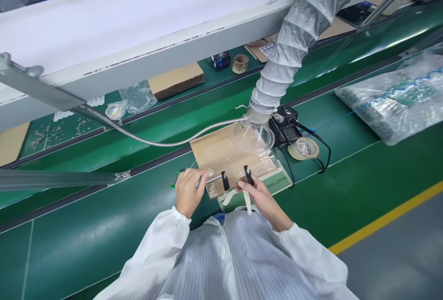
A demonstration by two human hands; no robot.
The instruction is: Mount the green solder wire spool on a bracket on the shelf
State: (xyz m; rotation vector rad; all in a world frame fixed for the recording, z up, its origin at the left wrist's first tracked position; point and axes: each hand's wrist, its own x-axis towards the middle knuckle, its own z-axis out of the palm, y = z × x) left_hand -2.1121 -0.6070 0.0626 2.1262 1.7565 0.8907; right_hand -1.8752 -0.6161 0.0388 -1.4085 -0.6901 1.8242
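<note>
The cardboard sheet [214,142] lying on the green desk [86,233] is the landmark here. Farthest left of the sheet lies a brown board [13,143], with small scraps [44,136] scattered between that board and the sheet. Nearer, behind the sheet's left side, a tape roll [116,111] sits beside a crumpled plastic bag [140,97], and then a cardboard stack [176,83]. At the sheet's front left edge is the left hand [188,187], its fingers gripping one end of a thin rod [214,178]. The rod, held over the sheet's front part, carries a left black strip [225,181]. Pale strips [247,202] hang over the sheet's front edge. At its front right, the right hand [261,197] has its fingers pinched around a right black strip [248,175]; what else they hold is hidden. A clear funnel [254,136] hangs over the sheet's back right corner. Just right of the sheet stand a black device [286,122] and a wide tape roll [294,150]. Well apart to the right lies a wrapped bundle [380,101].
</note>
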